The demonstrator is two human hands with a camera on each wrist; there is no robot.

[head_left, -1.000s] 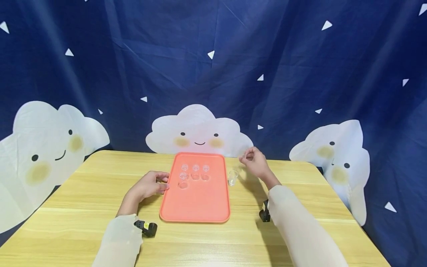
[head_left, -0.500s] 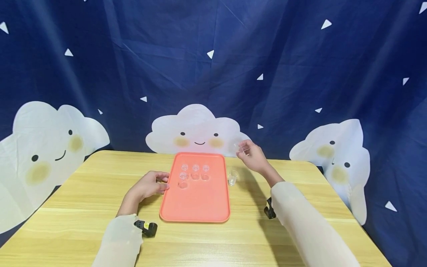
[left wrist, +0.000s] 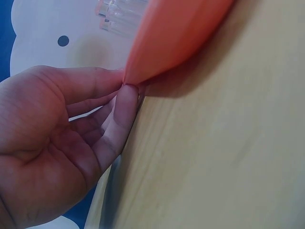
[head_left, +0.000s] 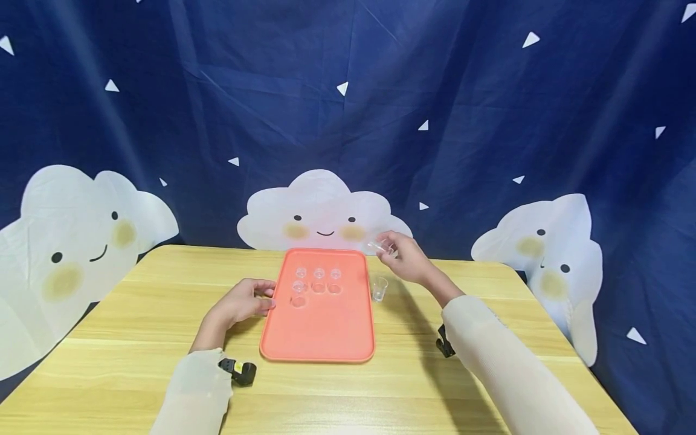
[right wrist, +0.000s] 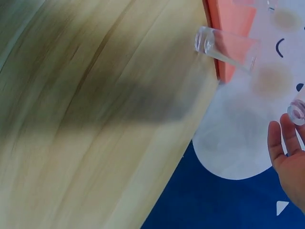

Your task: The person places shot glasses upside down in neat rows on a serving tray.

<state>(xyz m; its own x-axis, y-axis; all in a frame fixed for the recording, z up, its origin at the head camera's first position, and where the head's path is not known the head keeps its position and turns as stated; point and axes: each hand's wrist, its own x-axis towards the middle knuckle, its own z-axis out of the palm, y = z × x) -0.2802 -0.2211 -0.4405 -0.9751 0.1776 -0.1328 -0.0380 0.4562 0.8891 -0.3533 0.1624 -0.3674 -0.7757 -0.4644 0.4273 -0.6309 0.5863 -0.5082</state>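
My left hand (head_left: 239, 307) pinches the left rim of a coral-red tray (head_left: 321, 338); the left wrist view shows the thumb and a finger meeting at the tray's edge (left wrist: 152, 52). Small clear glasses (head_left: 318, 287) stand on the tray in rows, three at the back, three behind the front one. Off the tray's far right corner, my right hand (head_left: 410, 260) holds another clear glass (head_left: 379, 246) up in the air, tilted, its mouth toward the left. In the right wrist view only the thick base of this glass (right wrist: 296, 112) shows above the fingers.
One more clear glass (head_left: 379, 290) stands upright on the wooden table (head_left: 179, 290), close beside the tray's right rim. Behind the table's far edge hangs a dark blue curtain (head_left: 326, 121) with white clouds and triangles. Each wrist carries a small black camera (head_left: 244, 373).
My right hand has lifted the glass from beyond the standing one and moved left toward the tray, tilting it. The left hand and the tray have stayed put.
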